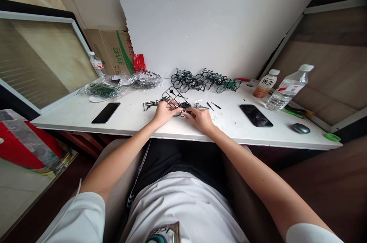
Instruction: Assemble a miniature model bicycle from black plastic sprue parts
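Note:
Near the front edge of the white table (137,123), my left hand (165,113) and my right hand (200,118) meet with their fingertips almost touching. Both are closed in a pinch on a black plastic sprue of thin model parts (185,105), whose round wheel shape shows between them. The exact piece under the fingertips is too small to make out. Another black parts frame (151,104) lies flat beside my left hand. To the right of the sprue are a small loose wheel (197,105) and two thin dark tools (215,105).
Several model bicycles (186,80) stand at the back. Bagged parts (104,89) lie back left, with a phone (106,113) in front. Rightward are another phone (256,115), a brown-drink bottle (265,85), a water bottle (289,89), a mouse (301,128) and a green lid (332,137).

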`<state>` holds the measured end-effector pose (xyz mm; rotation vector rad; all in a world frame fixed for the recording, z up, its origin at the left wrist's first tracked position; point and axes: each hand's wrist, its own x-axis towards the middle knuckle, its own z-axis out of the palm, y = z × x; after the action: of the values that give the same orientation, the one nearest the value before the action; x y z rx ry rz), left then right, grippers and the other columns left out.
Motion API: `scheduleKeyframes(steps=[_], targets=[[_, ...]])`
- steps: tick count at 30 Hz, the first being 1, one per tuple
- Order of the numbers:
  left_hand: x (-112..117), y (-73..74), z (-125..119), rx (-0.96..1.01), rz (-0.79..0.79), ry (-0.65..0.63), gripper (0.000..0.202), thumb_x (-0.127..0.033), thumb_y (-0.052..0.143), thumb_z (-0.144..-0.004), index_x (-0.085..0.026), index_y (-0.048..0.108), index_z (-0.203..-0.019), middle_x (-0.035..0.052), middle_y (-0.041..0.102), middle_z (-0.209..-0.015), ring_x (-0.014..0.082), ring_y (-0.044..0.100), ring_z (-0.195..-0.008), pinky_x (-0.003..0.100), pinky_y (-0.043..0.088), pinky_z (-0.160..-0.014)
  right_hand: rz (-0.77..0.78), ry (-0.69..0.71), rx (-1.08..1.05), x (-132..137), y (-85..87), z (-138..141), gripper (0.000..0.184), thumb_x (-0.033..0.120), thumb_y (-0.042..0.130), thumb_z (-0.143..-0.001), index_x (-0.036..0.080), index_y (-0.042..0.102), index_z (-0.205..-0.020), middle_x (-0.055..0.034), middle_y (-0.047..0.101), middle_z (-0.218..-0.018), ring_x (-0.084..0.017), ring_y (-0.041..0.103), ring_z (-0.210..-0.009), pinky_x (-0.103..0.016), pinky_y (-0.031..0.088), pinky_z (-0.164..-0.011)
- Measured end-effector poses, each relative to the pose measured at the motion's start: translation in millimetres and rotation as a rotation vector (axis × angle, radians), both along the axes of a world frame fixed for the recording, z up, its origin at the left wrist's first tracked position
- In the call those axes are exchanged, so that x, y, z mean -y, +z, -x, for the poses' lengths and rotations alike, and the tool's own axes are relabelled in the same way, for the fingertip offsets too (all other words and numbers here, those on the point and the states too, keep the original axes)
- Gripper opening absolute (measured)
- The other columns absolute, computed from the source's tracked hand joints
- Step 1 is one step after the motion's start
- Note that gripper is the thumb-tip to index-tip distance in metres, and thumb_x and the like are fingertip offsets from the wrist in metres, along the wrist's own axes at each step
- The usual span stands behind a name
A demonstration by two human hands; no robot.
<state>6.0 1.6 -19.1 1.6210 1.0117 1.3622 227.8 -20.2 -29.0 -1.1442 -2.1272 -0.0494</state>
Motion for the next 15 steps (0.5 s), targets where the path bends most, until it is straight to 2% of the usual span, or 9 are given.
scheduleKeyframes(steps=[3,7,15], targets=[[-0.7,-1.8,-0.7,0.010,0.010,0.024,0.045,-0.041,0.097,-0.068,-0.015,0.070,-0.093,0.0072,0.077,-0.081,0.0227,0.076,-0.077,0.033,0.060,-0.073,-0.022,-0.003,-0.019,-0.6,-1.5,0.1,0.036,0.051,0.069,-0.103,0.019,0.081,-0.112,-0.0047,0.079,-0.072,-0.019,0.073,-0.065,-0.027,0.046,-0.066],[0.3,-1.8,-2.3,-0.016,-0.004,0.023,0.046,-0.042,0.097,-0.067,-0.015,0.071,-0.093,0.0060,0.076,-0.079,0.0217,0.075,-0.076,0.032,0.060,-0.073,-0.060,-0.030,0.076,0.0,-2.4,2.2,0.032,0.045,0.064,-0.105,0.018,0.082,-0.107,-0.0058,0.079,-0.073,-0.019,0.073,-0.065,-0.028,0.043,-0.064],[2.2,3.9,-2.1,-0.005,0.015,-0.029,0.051,-0.044,0.099,-0.066,-0.015,0.069,-0.095,0.0056,0.075,-0.081,0.0216,0.075,-0.079,0.034,0.062,-0.077,0.015,-0.039,0.116,0.8,0.3,5.6,0.034,0.039,0.058,-0.107,0.015,0.075,-0.124,-0.0046,0.079,-0.075,-0.018,0.069,-0.060,-0.028,0.041,-0.063]])
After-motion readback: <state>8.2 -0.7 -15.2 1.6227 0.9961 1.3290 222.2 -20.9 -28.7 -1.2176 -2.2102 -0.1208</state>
